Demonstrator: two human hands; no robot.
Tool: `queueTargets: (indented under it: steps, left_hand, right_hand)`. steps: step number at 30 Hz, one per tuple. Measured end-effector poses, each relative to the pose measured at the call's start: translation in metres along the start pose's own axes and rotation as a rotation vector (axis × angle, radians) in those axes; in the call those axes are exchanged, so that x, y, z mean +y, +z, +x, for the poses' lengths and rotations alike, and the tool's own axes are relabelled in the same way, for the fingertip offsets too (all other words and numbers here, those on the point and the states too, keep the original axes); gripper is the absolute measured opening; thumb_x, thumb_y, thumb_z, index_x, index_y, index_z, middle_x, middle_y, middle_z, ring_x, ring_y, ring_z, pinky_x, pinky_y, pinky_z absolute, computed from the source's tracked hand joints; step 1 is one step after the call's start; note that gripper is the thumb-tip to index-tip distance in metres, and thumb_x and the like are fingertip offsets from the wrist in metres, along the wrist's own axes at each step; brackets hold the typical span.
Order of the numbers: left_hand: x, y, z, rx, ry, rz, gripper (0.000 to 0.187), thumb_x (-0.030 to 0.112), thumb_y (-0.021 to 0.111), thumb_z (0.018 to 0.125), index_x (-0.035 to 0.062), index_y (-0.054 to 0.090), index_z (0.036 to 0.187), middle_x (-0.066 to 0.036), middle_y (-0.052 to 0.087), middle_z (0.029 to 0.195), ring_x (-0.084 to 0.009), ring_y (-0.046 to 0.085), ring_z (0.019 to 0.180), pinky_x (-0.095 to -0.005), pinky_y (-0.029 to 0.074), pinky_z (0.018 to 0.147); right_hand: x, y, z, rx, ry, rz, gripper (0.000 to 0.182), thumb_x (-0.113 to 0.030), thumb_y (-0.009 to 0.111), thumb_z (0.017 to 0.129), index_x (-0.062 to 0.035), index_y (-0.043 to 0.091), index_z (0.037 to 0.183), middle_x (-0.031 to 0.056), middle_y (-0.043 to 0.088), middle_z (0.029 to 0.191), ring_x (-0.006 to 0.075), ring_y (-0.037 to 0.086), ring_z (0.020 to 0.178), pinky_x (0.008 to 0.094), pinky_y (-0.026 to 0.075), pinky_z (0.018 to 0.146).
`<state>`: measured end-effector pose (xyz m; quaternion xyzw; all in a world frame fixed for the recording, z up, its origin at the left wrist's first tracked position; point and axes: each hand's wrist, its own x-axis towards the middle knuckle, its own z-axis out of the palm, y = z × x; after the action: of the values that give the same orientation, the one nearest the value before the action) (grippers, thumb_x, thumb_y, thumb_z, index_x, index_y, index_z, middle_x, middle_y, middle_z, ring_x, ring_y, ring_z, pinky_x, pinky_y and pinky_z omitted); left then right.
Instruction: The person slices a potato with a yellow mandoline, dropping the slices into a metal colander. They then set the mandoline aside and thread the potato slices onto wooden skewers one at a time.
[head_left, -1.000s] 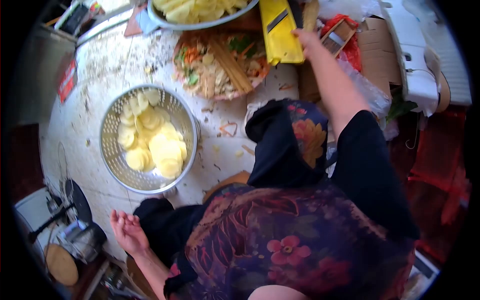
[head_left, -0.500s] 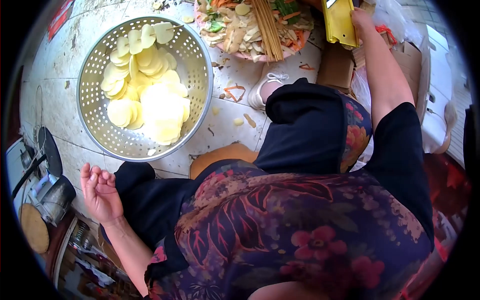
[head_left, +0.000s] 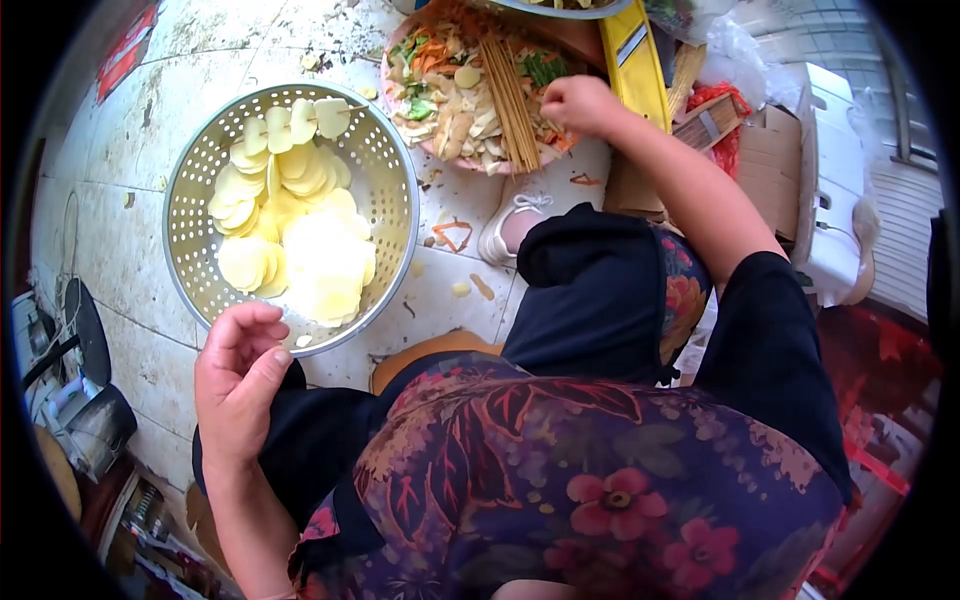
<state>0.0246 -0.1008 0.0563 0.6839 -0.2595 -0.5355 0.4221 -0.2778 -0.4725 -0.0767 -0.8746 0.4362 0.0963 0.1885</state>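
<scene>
Though label-free, yellow slicer (head_left: pixel 634 55) beside right hand (head_left: pixel 575 103)

A colander (head_left: pixel 190 215) sits on the floor (head_left: pixel 130 250) ahead of me and to my left, with potato slices (head_left: pixel 290 240) piled in it. My left hand (head_left: pixel 238 385) hangs just this side of its near rim. Farther off and to the right of the colander lies a plate (head_left: pixel 395 95) of vegetable peelings (head_left: pixel 450 85), with a bundle of skewers (head_left: pixel 512 95) lying across them. My right hand (head_left: pixel 580 103) rests at the plate's right edge. A slicer (head_left: pixel 635 60) stands just right of that hand, and a cardboard box (head_left: pixel 770 160) lies farther right. My shoe (head_left: pixel 510 225) is on the floor between colander and box.
</scene>
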Motion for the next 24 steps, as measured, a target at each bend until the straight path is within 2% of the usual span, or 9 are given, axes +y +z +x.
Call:
queueTargets:
  steps: [3,5,10,12,14,16,19,21,24]
  left_hand:
    - [0.004,0.001,0.006,-0.022,0.005,0.092,0.031,-0.001,0.060,0.082,0.0013,0.054,0.112,-0.001,0.055,0.094,-0.0060,0.051,0.080,-0.0203,0.043,0.072]
    - [0.009,0.000,0.002,-0.026,0.023,0.115,0.032,-0.001,0.061,0.080,0.0010,0.055,0.111,-0.001,0.055,0.094,-0.0067,0.051,0.078,-0.0208,0.044,0.071]
    - [0.031,-0.009,-0.015,-0.118,0.069,0.313,0.035,0.004,0.066,0.074,-0.0010,0.057,0.107,-0.006,0.058,0.093,-0.0108,0.053,0.074,-0.0233,0.046,0.070]
    - [0.038,-0.012,-0.017,-0.105,0.090,0.303,0.035,0.004,0.066,0.074,-0.0010,0.057,0.108,-0.006,0.058,0.094,-0.0106,0.053,0.075,-0.0235,0.046,0.070]
    - [0.041,-0.012,-0.014,-0.093,0.109,0.296,0.035,0.004,0.066,0.075,-0.0010,0.057,0.108,-0.006,0.058,0.095,-0.0103,0.053,0.076,-0.0237,0.046,0.071]
    - [0.038,-0.008,-0.008,-0.008,0.066,0.111,0.034,0.004,0.065,0.077,-0.0009,0.057,0.110,-0.006,0.059,0.096,-0.0097,0.053,0.077,-0.0238,0.046,0.072]
    - [0.023,-0.006,0.009,-0.070,0.015,0.018,0.032,0.002,0.062,0.081,0.0008,0.054,0.113,-0.002,0.057,0.096,-0.0070,0.052,0.082,-0.0199,0.042,0.076]
    - [0.008,-0.008,0.021,-0.086,0.011,0.030,0.031,0.002,0.062,0.082,0.0011,0.054,0.112,-0.001,0.057,0.097,-0.0067,0.052,0.083,-0.0199,0.042,0.076]
    - [0.002,-0.012,0.032,0.023,0.042,0.087,0.029,0.002,0.059,0.083,0.0012,0.055,0.111,-0.001,0.057,0.094,-0.0069,0.053,0.082,-0.0202,0.043,0.074]
  right_hand:
    - [-0.005,0.009,0.007,-0.137,0.028,-0.121,0.025,-0.025,0.060,0.075,-0.0064,0.071,0.088,0.0177,0.067,0.090,0.0334,0.064,0.086,0.0396,0.051,0.080]
    - [0.000,0.019,0.017,-0.148,0.148,-0.156,0.028,-0.026,0.060,0.075,-0.0041,0.070,0.090,0.0196,0.067,0.095,0.0347,0.064,0.090,0.0406,0.051,0.082]
    - [0.004,0.046,0.020,-0.037,0.292,-0.081,0.039,-0.031,0.062,0.075,-0.0035,0.066,0.102,0.0198,0.065,0.103,0.0335,0.062,0.099,0.0399,0.049,0.089]
    - [0.011,0.061,0.024,0.125,0.407,0.022,0.048,-0.039,0.064,0.073,-0.0039,0.064,0.106,0.0214,0.065,0.104,0.0350,0.062,0.098,0.0401,0.049,0.088]
    - [0.000,0.057,0.022,0.078,0.421,0.045,0.050,-0.040,0.064,0.073,-0.0034,0.063,0.108,0.0219,0.065,0.104,0.0350,0.062,0.099,0.0400,0.048,0.088]
    - [-0.004,0.061,0.025,0.037,0.448,0.071,0.053,-0.042,0.065,0.072,-0.0032,0.062,0.108,0.0225,0.065,0.103,0.0348,0.062,0.099,0.0398,0.049,0.088]
    - [-0.002,0.069,0.028,0.028,0.477,0.098,0.054,-0.042,0.066,0.072,-0.0026,0.061,0.108,0.0222,0.065,0.102,0.0350,0.062,0.098,0.0398,0.049,0.087]
    - [0.002,0.077,0.032,0.005,0.480,0.099,0.054,-0.041,0.066,0.072,-0.0018,0.061,0.108,0.0220,0.065,0.101,0.0352,0.062,0.097,0.0400,0.049,0.086]
    - [0.000,0.089,0.036,0.029,0.390,0.043,0.052,-0.040,0.065,0.072,-0.0019,0.062,0.107,0.0214,0.066,0.101,0.0350,0.063,0.096,0.0402,0.049,0.085]
